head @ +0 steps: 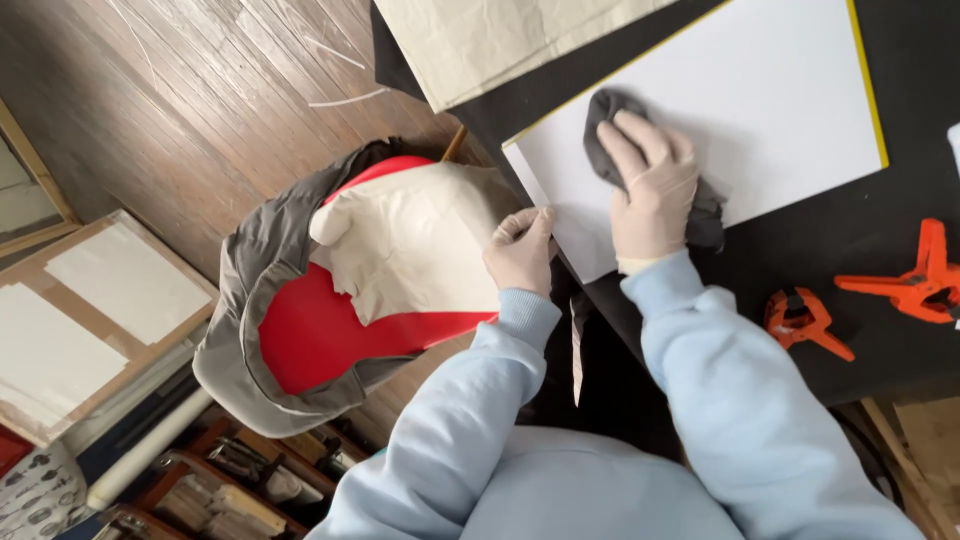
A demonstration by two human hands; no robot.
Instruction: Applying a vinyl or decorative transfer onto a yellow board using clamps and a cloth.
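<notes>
A white rectangular board point(760, 90) with a thin yellow edge lies on a black table point(900, 50). My right hand point(652, 185), in a pale glove, presses a dark grey cloth point(612, 108) flat on the board's lower part. My left hand point(520, 250), also gloved, grips the board's near corner at the table's edge. Both arms wear light blue sleeves.
Two orange spring clamps point(805, 318) point(915, 280) lie on the table at the right. A red chair point(330, 335) draped with a grey jacket and cream cloth stands left of me. Cream paper point(480, 40) lies on the table's far end. Framed panels point(90, 320) lean on the wooden floor.
</notes>
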